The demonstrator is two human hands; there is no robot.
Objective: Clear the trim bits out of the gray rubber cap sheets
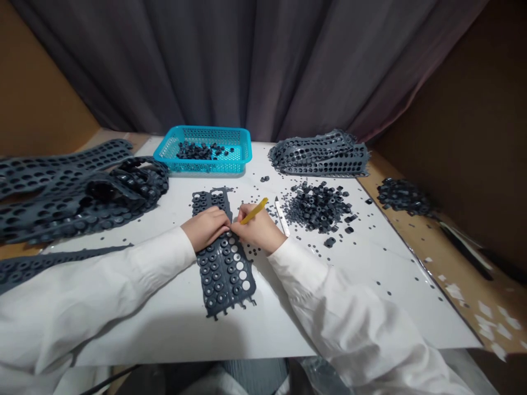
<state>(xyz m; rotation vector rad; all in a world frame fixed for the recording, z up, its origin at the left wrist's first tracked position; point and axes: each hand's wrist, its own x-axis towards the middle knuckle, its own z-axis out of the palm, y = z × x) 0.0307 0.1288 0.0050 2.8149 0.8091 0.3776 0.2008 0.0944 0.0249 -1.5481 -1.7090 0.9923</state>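
Note:
A dark grey rubber sheet [222, 269] studded with small round parts lies lengthwise on the white table cover [164, 323]. My left hand [206, 226] presses down on the sheet's middle with its fingers curled together. My right hand [258, 229] is closed round a yellow pick tool [254, 210], whose tip meets the sheet right beside my left fingertips. Several holes along the sheet's right edge stand empty and show white.
A turquoise basket [230, 156] holding black rubber rings stands at the back. Piles of punched sheets lie at the left [78, 192] and back right [321, 156]. Loose rings are heaped at right [319, 206] and further right [401, 195]. A white knife [282, 216] lies beside my right hand.

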